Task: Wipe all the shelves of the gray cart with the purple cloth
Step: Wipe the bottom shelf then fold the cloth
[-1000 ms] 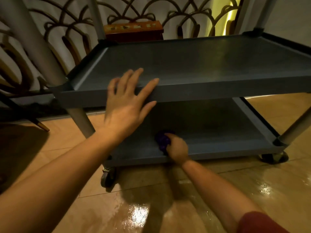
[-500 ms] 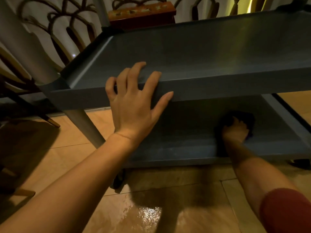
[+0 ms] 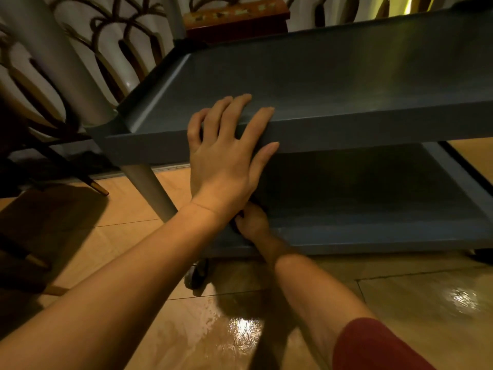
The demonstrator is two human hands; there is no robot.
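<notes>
The gray cart shows two shelves: an upper one with its front rim [image 3: 373, 134] and a bottom one [image 3: 373, 236] near the floor. My left hand [image 3: 226, 161] rests on the upper shelf's front rim, fingers draped over the edge, holding nothing. My right hand [image 3: 253, 222] is on the bottom shelf near its front left corner, closed on the purple cloth [image 3: 234, 226]. Only a dark sliver of the cloth shows; my left wrist and right fingers hide the rest.
A gray cart post [image 3: 149, 188] and a caster wheel [image 3: 197, 273] stand at the front left corner. A wooden box [image 3: 237, 14] sits behind the cart. Dark chair legs [image 3: 98, 186] and an ornamental screen [image 3: 112, 49] lie to the left. The tiled floor [image 3: 426, 303] is glossy.
My right hand slid the cloth leftward along the bottom shelf, from its right part to the front left corner. My left hand stayed on the upper shelf's rim.
</notes>
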